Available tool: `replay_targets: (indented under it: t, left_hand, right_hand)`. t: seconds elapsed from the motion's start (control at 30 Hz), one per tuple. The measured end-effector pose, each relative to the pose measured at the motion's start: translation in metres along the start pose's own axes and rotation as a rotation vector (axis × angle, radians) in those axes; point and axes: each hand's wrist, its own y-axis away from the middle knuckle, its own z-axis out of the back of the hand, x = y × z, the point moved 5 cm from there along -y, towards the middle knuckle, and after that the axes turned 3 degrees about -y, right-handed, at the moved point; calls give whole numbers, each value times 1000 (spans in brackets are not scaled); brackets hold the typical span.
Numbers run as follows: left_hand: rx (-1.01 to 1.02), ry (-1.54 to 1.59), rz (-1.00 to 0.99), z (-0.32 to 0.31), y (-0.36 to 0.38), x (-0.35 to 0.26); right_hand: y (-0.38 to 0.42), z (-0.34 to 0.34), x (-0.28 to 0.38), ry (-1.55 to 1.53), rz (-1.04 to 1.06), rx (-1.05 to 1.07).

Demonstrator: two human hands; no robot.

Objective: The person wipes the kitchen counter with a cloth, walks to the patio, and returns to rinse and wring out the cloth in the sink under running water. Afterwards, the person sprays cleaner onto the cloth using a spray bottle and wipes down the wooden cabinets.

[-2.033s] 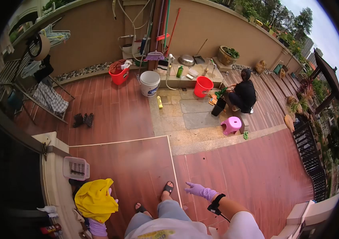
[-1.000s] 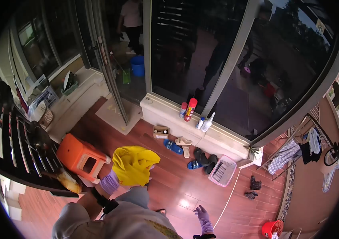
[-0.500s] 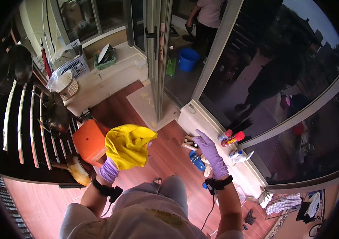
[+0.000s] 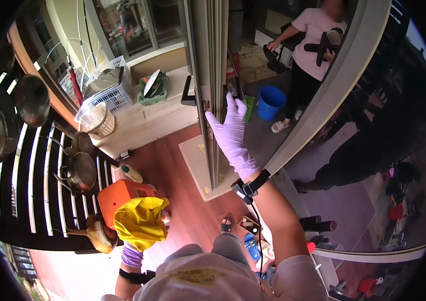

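A yellow cloth (image 4: 142, 220) drapes over my left hand (image 4: 132, 255), which wears a lavender glove and grips it. The cloth covers most of those fingers. My right hand (image 4: 232, 133), gloved the same way, is raised with its fingers spread and holds nothing. Its fingertips overlap the edge of the glass door frame (image 4: 214, 60) in this view. To the left of that hand, a black door handle (image 4: 188, 93) sticks out. Just behind the cloth stands an orange stool (image 4: 118, 198).
Inside the doorway a person (image 4: 313, 50) holds dark objects near a blue bucket (image 4: 271, 103). Pans (image 4: 31, 100) hang on the slatted railing at left. Baskets (image 4: 101, 120) sit on the ledge. Blue slippers (image 4: 251, 248) lie on the floor beside the low sill.
My right hand has moved up and left to the door edge. My left hand with the yellow cloth sits lower in view. The view has shifted, and more of the person inside shows.
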Motion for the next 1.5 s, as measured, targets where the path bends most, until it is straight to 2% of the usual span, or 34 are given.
replay_targets:
  t: [0.07, 0.1, 0.13, 0.2, 0.23, 0.27, 0.37, 0.43, 0.47, 0.53, 0.57, 0.6, 0.67, 0.7, 0.73, 0.8, 0.9, 0.93, 1.0, 1.03, 1.07, 1.13, 1.2, 1.27, 1.33, 1.37, 1.4, 1.43, 1.47, 1.5]
  left_hand:
    - [232, -658, -167, -32, -8, -30]
    - [241, -905, -218, -44, -18, -47]
    - [227, -901, -206, -46, -31, -41]
    - [218, 935, 491, -53, -48, 6]
    - [305, 596, 340, -59, -60, 1]
    - [218, -281, 184, -67, -68, -12]
    - [255, -293, 189, -82, -91, 2]
    - [267, 753, 507, -90, -97, 32]
    - [273, 757, 520, -97, -101, 31]
    - [171, 897, 500, -107, -117, 19]
    - [117, 1078, 606, -114, -123, 13]
    - [151, 1044, 589, -117, -134, 10]
    - [315, 726, 446, -120, -155, 6]
    - [389, 495, 349, -124, -167, 1]
    - [452, 288, 249, -129, -182, -3]
    - [559, 46, 106, -143, -205, -9]
    - [670, -332, -202, -168, -231, -21]
    - [696, -371, -268, -175, -237, -24]
    - [752, -101, -108, -189, -247, -13]
    - [745, 180, 94, -188, -256, 24]
    - [706, -97, 41, -202, -254, 13]
    - [643, -1017, -881, -231, -257, -9]
    - [673, -928, -842, -249, -263, 3]
    - [690, -832, -806, -282, -265, 25]
    - [864, -459, -604, -318, -262, 52]
    - [895, -532, -718, -334, -247, 4]
    - [895, -533, -700, -349, -244, 19]
    - [1061, -324, -553, -366, -241, 49]
    - [1208, -105, -397, -381, -230, 52]
    - [1209, 197, -39, -391, -222, 60]
  right_hand:
    - [-1, -5, 0, -14, 16, -42]
    - [-1, -7, 2, -3, 24, -30]
    - [-1, -8, 4, 11, 33, -17]
    - [2, -9, 3, -12, 37, 51]
    - [0, -11, 6, -26, 49, 93]
    - [-1, -15, 8, -38, 60, 130]
    - [0, -27, 14, -90, 99, 250]
    - [-2, -33, 18, -135, 150, 365]
    - [-5, -36, 23, -120, 188, 383]
    - [-13, -45, 33, -44, 161, 563]
    - [-16, -49, 37, -22, 191, 561]
    - [-23, -51, 44, 5, 269, 531]
    - [-29, -63, 48, 11, 306, 530]
    - [-32, -68, 50, -52, 260, 583]
    - [-34, -70, 50, -133, 275, 536]
    - [-38, -65, 49, -103, 301, 468]
    - [-48, -33, 29, -45, 242, 531]
    - [-47, -18, 21, 9, 203, 555]
    - [-43, 17, 0, 32, 140, 519]
    - [-35, 33, -13, 8, 36, 525]
    - [-25, 49, -25, -17, -67, 527]
    - [-9, 86, -44, -28, -154, 453]
    - [4, 125, -55, -18, -288, 350]
    - [26, 186, -69, 5, -291, 133]
    - [41, 226, -69, 57, -382, -93]
    - [45, 245, -68, 53, -428, -184]
    - [49, 262, -65, 53, -478, -270]
    - [49, 274, -59, 83, -495, -354]
    - [49, 286, -57, 85, -513, -337]
    - [47, 302, -50, 217, -405, -352]
